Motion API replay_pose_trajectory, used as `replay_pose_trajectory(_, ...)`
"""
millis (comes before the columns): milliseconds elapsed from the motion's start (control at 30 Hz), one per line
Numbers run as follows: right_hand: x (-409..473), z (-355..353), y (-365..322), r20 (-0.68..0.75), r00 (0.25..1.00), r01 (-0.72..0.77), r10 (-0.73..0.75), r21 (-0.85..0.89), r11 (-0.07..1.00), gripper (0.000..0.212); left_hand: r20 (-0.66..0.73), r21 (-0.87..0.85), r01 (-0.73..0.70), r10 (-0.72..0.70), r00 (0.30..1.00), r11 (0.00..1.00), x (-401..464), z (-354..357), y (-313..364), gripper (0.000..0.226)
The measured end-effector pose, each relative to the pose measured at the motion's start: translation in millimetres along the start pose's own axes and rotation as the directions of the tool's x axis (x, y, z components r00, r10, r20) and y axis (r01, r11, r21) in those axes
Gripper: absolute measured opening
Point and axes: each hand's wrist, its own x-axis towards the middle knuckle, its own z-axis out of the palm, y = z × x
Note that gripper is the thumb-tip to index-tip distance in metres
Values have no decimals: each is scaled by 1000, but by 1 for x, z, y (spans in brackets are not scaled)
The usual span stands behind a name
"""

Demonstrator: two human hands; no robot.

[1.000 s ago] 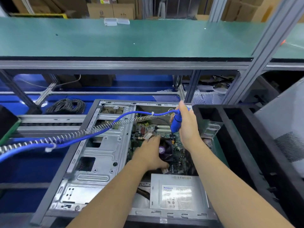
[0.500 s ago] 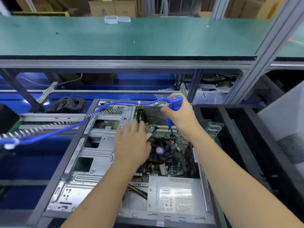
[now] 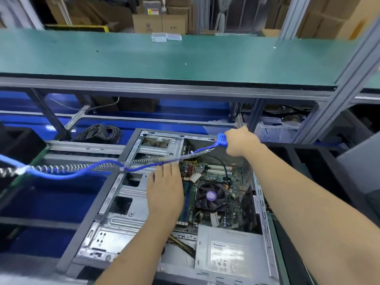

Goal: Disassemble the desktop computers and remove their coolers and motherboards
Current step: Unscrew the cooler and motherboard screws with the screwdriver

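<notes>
Open desktop case (image 3: pixel 131 204) lying on its side; green motherboard (image 3: pixel 218 175) inside, black cooler fan (image 3: pixel 211 196) mounted at its centre.

A bright blue tool (image 3: pixel 221 139) at centre right trails a blue cable (image 3: pixel 82 171) and a silvery coiled spring (image 3: pixel 164 160) leftward. Below lie the green motherboard (image 3: pixel 218 175), a black fan with a purple hub (image 3: pixel 211 196), and a grey case (image 3: pixel 127 219). Across the top runs a teal-green shelf (image 3: pixel 164 56).
</notes>
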Motion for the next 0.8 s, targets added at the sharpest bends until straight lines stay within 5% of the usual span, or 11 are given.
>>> replay_pose_trajectory(167,4,4,2,10,1000,-9,8,62,998,8,-8,-37,-10,10,1000,999,5,1,-2,49)
replay_pose_trajectory(367,-11,6,21,1,999,-53,53,74,996,7,14,-35,-125,126,992,991,22,7,-11,67)
replay_pose_trajectory(533,-29,3,32,48,997,-57,52,102,993,19,142,-54,-52,59,988,997,33,7,-22,70)
replay_pose_trajectory(800,-77,-4,33,156,982,-133,107,169,977,17,80,-141,-312,324,942,940,50,5,-45,57)
